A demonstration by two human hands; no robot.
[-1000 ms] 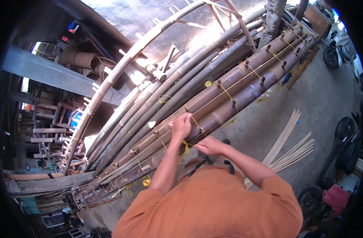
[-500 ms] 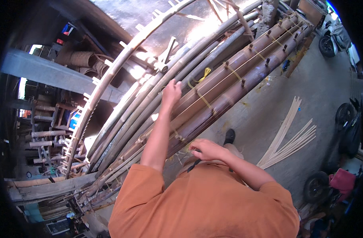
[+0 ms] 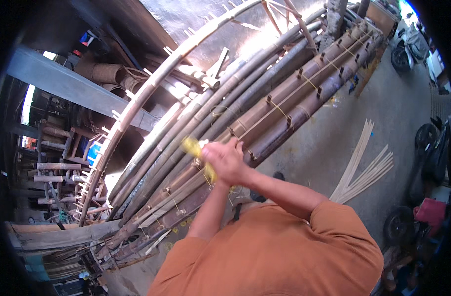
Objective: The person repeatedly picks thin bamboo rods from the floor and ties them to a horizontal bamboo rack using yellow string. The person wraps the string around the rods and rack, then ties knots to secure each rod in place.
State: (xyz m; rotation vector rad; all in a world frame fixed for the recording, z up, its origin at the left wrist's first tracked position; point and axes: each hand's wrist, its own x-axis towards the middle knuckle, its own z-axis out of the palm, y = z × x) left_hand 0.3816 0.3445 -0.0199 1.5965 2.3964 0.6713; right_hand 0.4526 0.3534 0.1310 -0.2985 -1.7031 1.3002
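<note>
The right hand [image 3: 227,163] now crosses over the left hand [image 3: 235,144] above the bamboo frame [image 3: 273,135] — half a second ago they were apart — so the work looks two-handed. Blur and overlap hide each grip; I cannot tell if either is closed. Yellow twine [image 3: 191,146] appears beside them, across the frame's far edge. Pale strips [image 3: 352,163] lie right of the frame.

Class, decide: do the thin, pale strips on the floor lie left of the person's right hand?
No, the thin, pale strips lie on the grey floor, right of the bare right hand.
</note>
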